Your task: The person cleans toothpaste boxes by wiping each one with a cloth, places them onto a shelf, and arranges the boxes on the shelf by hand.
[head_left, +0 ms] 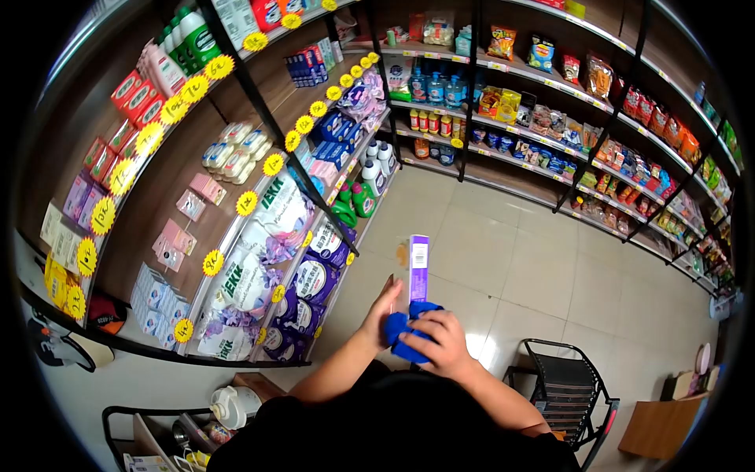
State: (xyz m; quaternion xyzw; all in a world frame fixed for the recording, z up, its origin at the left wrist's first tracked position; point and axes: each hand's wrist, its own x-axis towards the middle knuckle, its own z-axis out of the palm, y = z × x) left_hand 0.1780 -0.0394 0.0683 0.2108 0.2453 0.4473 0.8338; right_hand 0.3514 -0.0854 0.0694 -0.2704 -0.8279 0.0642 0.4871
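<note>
A long, narrow purple box (419,275) with a white barcode label stands out in front of my body, its far end pointing away from me. My left hand (381,315) grips the box along its left side, near the lower end. Bunched in my right hand (443,344) is a blue cloth (407,340), pressed against the near end of the box. The cloth and fingers hide that end.
Shelves on my left hold bagged detergent (255,275), tissue packs (236,149) and soap boxes (140,101) with yellow price tags. Snack shelves (543,122) line the back and right. A black chair (566,385) stands at lower right on the tiled floor (503,244).
</note>
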